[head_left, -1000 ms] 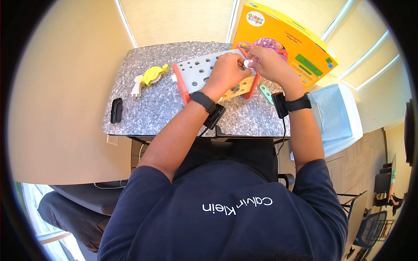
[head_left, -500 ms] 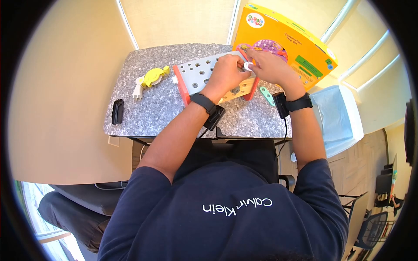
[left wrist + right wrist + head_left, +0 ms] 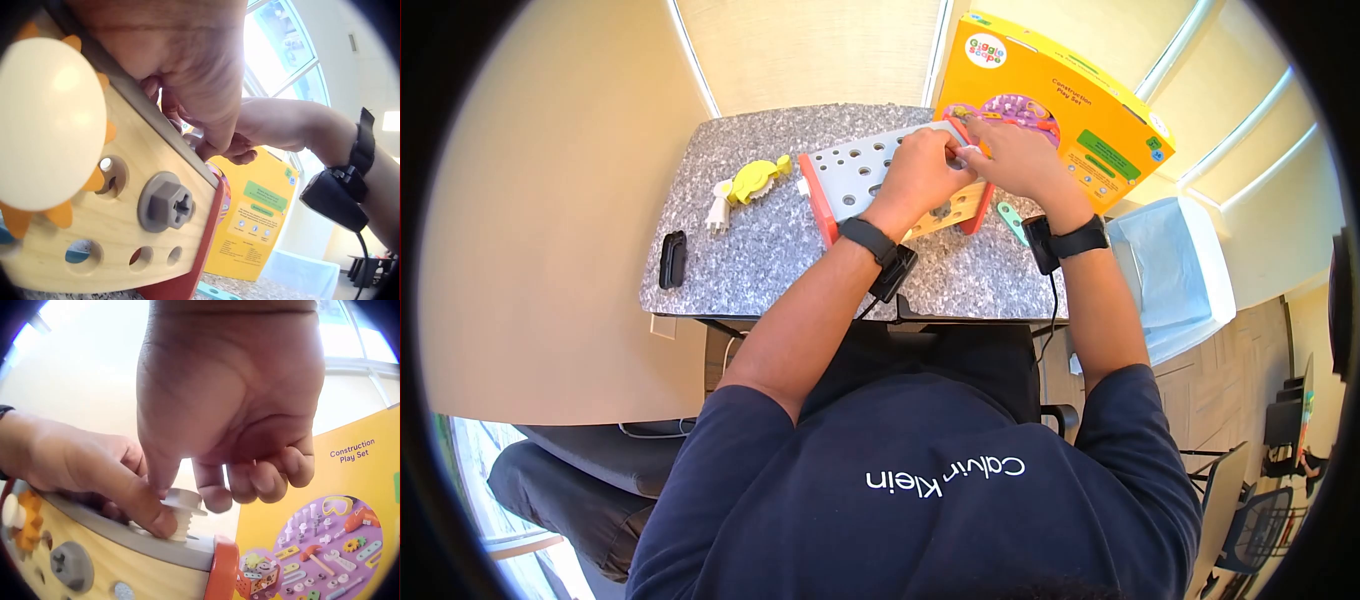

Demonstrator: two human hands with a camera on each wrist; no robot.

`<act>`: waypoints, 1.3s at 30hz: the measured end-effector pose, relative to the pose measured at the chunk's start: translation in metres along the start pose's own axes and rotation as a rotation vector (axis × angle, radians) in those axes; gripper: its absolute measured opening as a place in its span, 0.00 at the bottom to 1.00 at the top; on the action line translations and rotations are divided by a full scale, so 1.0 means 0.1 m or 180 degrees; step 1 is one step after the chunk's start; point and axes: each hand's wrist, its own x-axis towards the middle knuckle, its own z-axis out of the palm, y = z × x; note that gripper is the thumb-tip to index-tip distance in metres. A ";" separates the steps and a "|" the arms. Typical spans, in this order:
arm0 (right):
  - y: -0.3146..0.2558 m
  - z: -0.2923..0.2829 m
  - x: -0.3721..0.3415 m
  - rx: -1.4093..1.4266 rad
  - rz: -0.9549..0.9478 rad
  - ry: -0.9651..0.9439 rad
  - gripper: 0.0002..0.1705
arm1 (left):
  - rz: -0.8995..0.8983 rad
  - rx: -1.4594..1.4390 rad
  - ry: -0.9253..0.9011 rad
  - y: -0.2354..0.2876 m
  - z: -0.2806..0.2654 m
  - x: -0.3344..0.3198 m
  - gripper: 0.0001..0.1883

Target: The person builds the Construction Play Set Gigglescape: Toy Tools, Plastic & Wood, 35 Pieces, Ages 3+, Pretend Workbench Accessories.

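Note:
A toy workbench (image 3: 832, 188) with a grey holed top, wooden front and red ends stands on the speckled table. A pale toy bolt (image 3: 181, 520) rises upright at the top's right end. My left hand (image 3: 920, 175) pinches its threaded shaft, thumb against the threads. From above, my right hand (image 3: 1022, 160) grips the bolt's head between thumb and forefinger, the other fingers loosely curled. In the left wrist view, a grey hex bolt (image 3: 165, 203) sits in the wooden front, beside an orange gear (image 3: 94, 181) under a large cream-coloured cap (image 3: 50, 119).
Behind the workbench's right end stands a yellow box (image 3: 1090, 120). A yellow toy piece (image 3: 755, 178) with a white part (image 3: 718, 208) and a black case (image 3: 672, 260) lie left. A teal holed strip (image 3: 1012, 222) lies right, near a bin with blue lining (image 3: 1165, 270).
My right hand has shifted slightly and turned over the bolt, covering the white head that showed between the hands earlier. My left hand has stayed nearly in place.

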 end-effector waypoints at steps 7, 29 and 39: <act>0.06 0.01 0.08 0.0139 -0.0011 -0.0389 0.23 | -0.0024 0.0086 -0.0001 0.04 0.00 -0.01 0.19; 0.97 0.62 -0.80 0.0190 0.1473 -0.1294 0.30 | -0.1466 0.1573 0.0375 -0.83 -2.06 -0.96 0.34; 0.96 1.15 -1.09 -0.0001 0.1669 -0.1097 0.29 | -0.2239 0.2391 -0.0417 -1.78 -2.04 -1.02 0.36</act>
